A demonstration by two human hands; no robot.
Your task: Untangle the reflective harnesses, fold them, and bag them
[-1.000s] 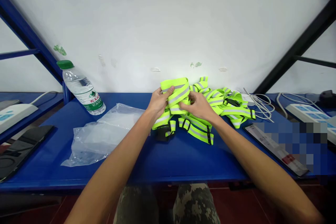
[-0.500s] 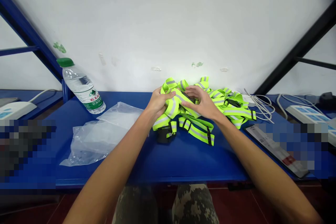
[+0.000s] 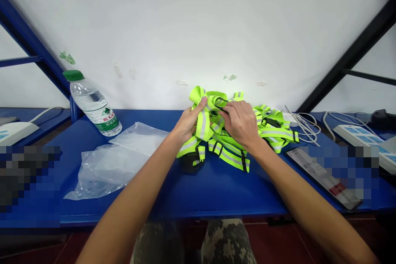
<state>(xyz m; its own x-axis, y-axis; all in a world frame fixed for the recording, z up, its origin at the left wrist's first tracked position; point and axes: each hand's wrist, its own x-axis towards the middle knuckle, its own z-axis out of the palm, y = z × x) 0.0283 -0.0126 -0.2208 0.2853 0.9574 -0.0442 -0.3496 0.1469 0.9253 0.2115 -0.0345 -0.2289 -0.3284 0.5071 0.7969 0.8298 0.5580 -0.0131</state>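
The left grip is closed around a raised loop of lime reflective straps, with the thumb on top. The right grip is curled and nearly closed over the loop's upper edge, its fingertips at a dark clip; I cannot tell whether they have firm hold of it. The rest of the straps lie in a tangled heap on the blue desk, with a plastic bag to the left, a water bottle beyond it, and white cables to the right. The step in hand looks like working that clip on the lifted loop; the next move calls for a steady pinch there, since the webbing is slack.
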